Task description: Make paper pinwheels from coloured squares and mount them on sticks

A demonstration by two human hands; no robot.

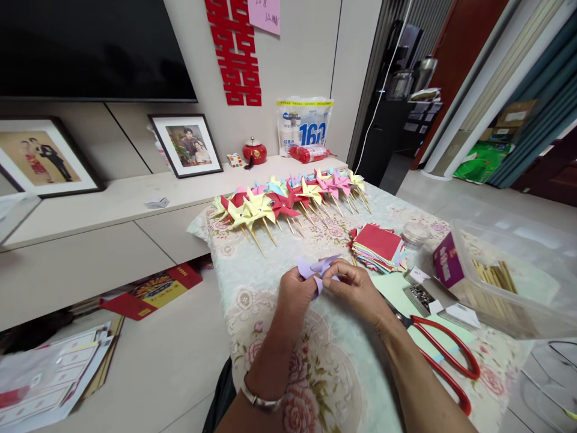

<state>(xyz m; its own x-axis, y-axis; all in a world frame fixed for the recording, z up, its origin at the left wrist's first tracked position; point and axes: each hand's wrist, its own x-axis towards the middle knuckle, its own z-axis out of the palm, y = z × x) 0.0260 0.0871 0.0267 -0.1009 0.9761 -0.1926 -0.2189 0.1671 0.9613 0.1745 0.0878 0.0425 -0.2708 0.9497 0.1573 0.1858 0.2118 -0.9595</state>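
A half-folded lilac paper pinwheel point(315, 266) is held above the flowered tablecloth point(265, 282). My left hand point(295, 294) pinches its left side, fingers closed on the paper. My right hand point(356, 287) pinches its middle from the right, fingers pressed together on the folds. A stack of coloured paper squares point(377, 246), red on top, lies just beyond my right hand. Red-handled scissors point(444, 355) rest beside my right forearm. A row of finished pinwheels on wooden sticks point(288, 201) lies across the far end of the table.
A clear plastic box point(509, 270) holding wooden sticks point(496, 278) stands at the right, with a small tin of pins point(421, 296) in front of it. A low TV cabinet point(112, 204) with framed photos runs along the left. Papers point(54, 367) lie on the floor.
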